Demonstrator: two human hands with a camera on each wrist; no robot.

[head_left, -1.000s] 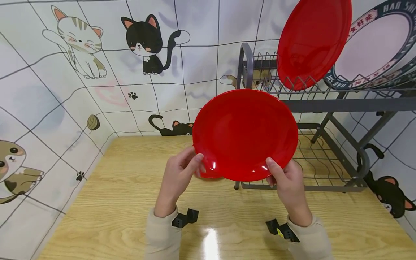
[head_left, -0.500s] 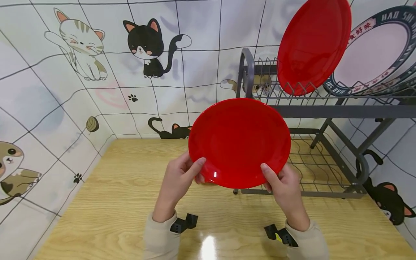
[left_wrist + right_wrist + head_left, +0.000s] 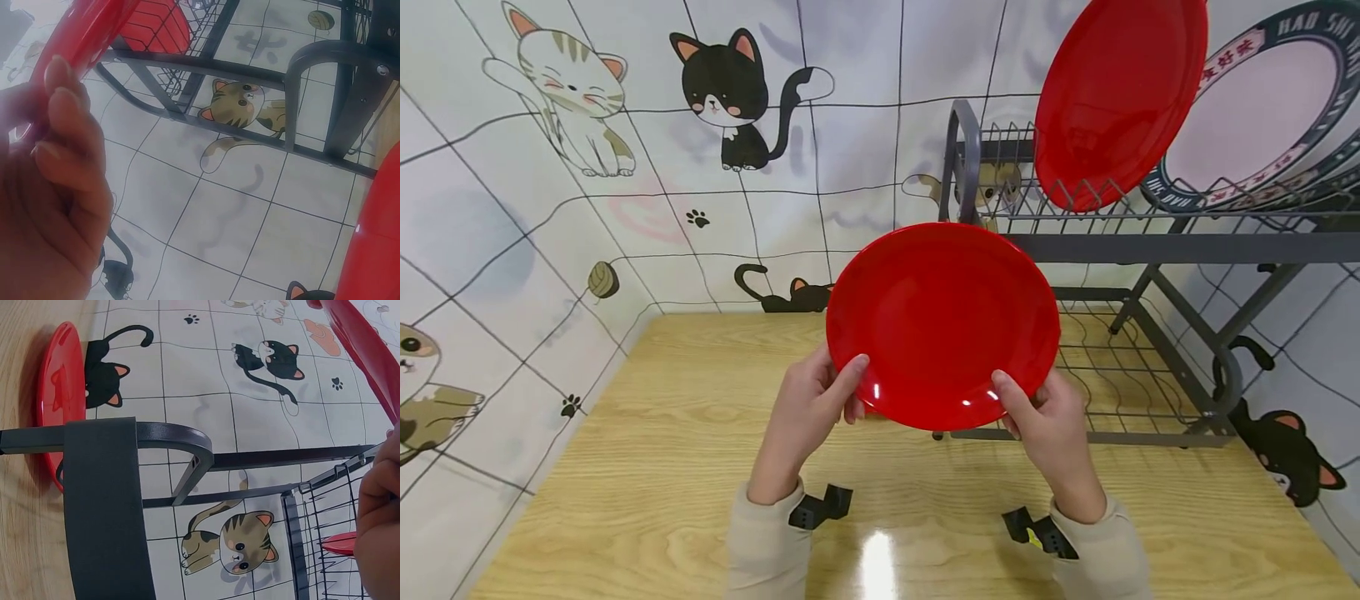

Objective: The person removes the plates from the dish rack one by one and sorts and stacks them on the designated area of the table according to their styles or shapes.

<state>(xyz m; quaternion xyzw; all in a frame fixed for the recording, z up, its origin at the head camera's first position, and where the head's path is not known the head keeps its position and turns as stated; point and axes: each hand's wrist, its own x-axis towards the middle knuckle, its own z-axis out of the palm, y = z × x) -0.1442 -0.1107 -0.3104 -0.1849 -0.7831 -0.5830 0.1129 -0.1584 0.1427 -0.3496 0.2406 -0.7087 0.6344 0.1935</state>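
Observation:
A round, shiny red plate (image 3: 943, 325) is held up in front of the rack, its face toward the head camera. My left hand (image 3: 811, 404) grips its lower left rim, thumb on the face and fingers behind. On the lower right, my right hand (image 3: 1051, 421) pinches the rim the same way. The left wrist view catches the left hand (image 3: 59, 181) curled at the plate's edge (image 3: 78, 37). A second red plate (image 3: 60, 400) rests on the table; in the head view it is almost hidden behind the held plate.
A grey two-tier dish rack (image 3: 1180, 248) stands at the right. Its upper tier bears an upright red plate (image 3: 1123, 108) and white plates (image 3: 1255, 117) with dark patterned rims. The lower wire shelf (image 3: 1127, 375) sits close over the wooden table (image 3: 647, 467). Cat-print walls (image 3: 865, 150) enclose the back and sides.
Both hands have moved the held plate slightly left relative to the rack, covering more of the red plate behind it. The grip looks the same.

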